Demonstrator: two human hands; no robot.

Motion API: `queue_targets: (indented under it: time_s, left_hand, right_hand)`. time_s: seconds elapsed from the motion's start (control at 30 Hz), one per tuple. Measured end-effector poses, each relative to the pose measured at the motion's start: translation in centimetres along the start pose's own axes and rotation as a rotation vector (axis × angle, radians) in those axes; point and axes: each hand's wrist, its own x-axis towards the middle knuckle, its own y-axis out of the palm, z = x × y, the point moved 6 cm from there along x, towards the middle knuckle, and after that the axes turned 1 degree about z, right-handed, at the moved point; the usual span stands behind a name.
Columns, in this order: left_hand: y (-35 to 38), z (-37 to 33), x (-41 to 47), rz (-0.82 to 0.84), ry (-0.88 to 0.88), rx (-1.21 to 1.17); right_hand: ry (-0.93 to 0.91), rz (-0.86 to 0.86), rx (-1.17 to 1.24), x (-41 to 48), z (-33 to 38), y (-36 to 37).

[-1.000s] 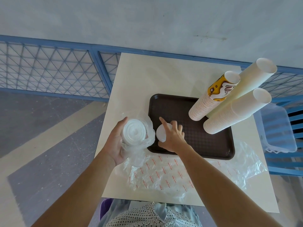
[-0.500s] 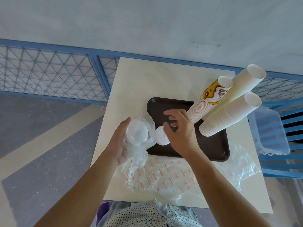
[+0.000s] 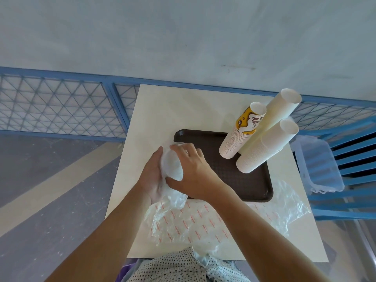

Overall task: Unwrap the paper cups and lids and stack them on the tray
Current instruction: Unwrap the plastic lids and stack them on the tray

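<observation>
The right hand (image 3: 195,171) returns from the tray (image 3: 254,190) to clasp the wrapped lid stack (image 3: 172,165) the left hand (image 3: 151,176) grips, likely fetching another lid.

A cream square surface (image 3: 175,110) stands against a pale blue-grey wall (image 3: 183,37), with a blue lattice railing (image 3: 57,106) behind it, a grey-and-beige floor (image 3: 40,180) at left and blue slatted furniture (image 3: 354,151) at right.

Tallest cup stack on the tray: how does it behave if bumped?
Probably tips easily: the tallest cup stack is high and narrow. Likely light, being nested paper. It stands close beside the printed stack and the shorter plain stack, so may topple them.
</observation>
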Motion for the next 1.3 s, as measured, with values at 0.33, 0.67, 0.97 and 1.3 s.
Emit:
queue_targets:
  time_s: [0.33, 0.67, 0.97, 1.3]
  left_hand:
    - [1.3, -0.7, -0.9, 0.031, 0.051, 0.009]
    - [1.6, -0.9, -1.4, 0.077, 0.088, 0.047]
    - [1.6, -0.9, -1.6, 0.076, 0.064, 0.028]
    - [1.8, -1.1, -1.5, 0.116, 0.023, -0.051]
  right_hand:
    - [-0.015, -0.066, 0.104, -0.2, -0.2, -0.8]
    - [0.017, -0.105, 0.212, -0.7, -0.5, -1.2]
    - [0.044, -0.115, 0.245, -1.0, -0.9, -1.3]
    - [0.072, -0.205, 0.266, -1.0, -1.0, -1.8]
